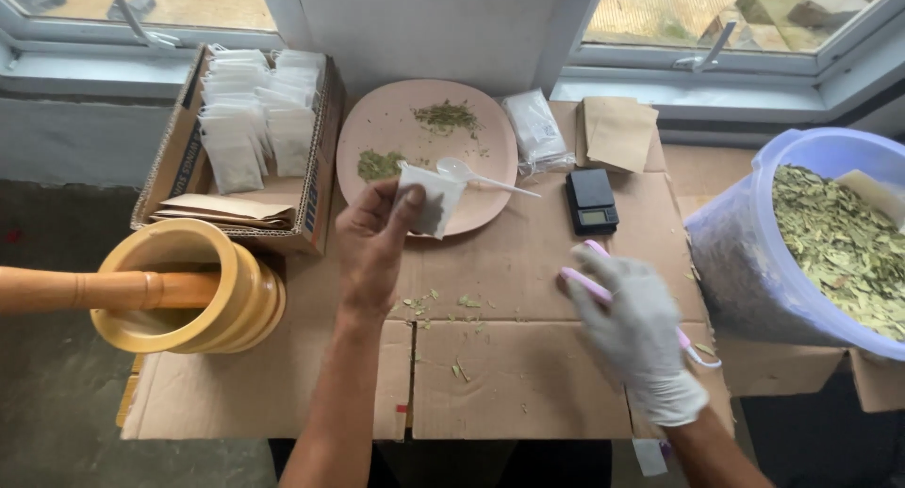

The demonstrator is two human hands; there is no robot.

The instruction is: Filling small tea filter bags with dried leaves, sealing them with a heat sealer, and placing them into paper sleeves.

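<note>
My left hand (374, 243) is bare and pinches a small white filter bag (429, 198) with dark herb showing inside, held over the near rim of a pink plate (396, 130). On the plate lie two heaps of crushed green herb (380, 164) and a white plastic spoon (471, 175). My right hand (636, 328), in a white glove, grips a pink and white hand tool (577, 281) that rests on the flattened cardboard (509, 356). A small black pocket scale (592, 200) sits just beyond it.
A cardboard box (184, 163) of filled white bags stands at the back left. A yellow mortar (189, 295) with a wooden pestle sits at the left. A lilac bucket (745, 252) of dried leaves stands right. Brown paper pouches (617, 130) and a clear packet (534, 125) lie behind.
</note>
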